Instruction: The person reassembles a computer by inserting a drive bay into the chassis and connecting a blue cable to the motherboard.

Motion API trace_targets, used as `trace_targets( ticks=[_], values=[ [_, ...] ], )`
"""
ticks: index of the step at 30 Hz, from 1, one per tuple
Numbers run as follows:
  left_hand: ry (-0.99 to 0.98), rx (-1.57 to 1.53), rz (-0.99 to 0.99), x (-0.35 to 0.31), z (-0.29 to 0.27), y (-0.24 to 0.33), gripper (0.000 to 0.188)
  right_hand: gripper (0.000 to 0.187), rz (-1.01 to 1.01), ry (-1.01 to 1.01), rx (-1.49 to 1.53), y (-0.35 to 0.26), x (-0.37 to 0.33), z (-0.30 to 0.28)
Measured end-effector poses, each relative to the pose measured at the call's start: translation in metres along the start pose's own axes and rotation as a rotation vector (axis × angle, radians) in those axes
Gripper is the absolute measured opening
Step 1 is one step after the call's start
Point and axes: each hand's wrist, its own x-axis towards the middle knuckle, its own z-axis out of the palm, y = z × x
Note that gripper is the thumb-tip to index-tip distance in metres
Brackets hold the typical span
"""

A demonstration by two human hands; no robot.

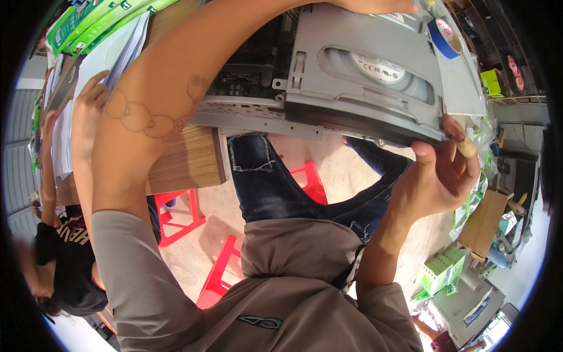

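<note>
The left hand (381,4) reaches across to the far side of a grey metal drive cage (328,94), cut off by the upper border of the view; whether it grips cannot be told. The right hand (437,182) is at the cage's near right corner, thumb set slightly apart from the curled fingers, with thumb and fingertip touching the corner; how firmly is unclear.

A wood-topped desk (182,161) fills the upper left. At its left side is a co-worker in a black shirt (76,264). An open metal computer case (246,105) lies beyond the desk's near right corner and reaches out to the right of it, partly hidden under the left forearm; what bears its right part is hidden. The cage sits on the right of the case, its dark front edge facing the wearer. Below the desk, red plastic stools (176,217) stand on a pale floor. A stack of papers (111,53) lies along the desk's left edge, a hand of the co-worker touching it, with green packages (97,23) just beyond. Right of the cage is a blue tape roll (440,44). Smallest, a round white label (378,69) shows through the cage's long opening.
</note>
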Motion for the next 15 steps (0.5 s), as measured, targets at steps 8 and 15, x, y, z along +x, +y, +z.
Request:
trace_targets(
  ticks=[8, 15],
  values=[
    [-0.066, 0.057, 0.066, 0.016, -0.003, -0.011, 0.053, 0.050, -0.028, 0.048, 0.007, -0.008, 0.009, 0.007],
    [0.007, 0.025, 0.014, 0.014, 0.002, -0.006, 0.054, 0.050, 0.037, 0.094, -0.036, -0.005, 0.006, -0.002]
  ],
)
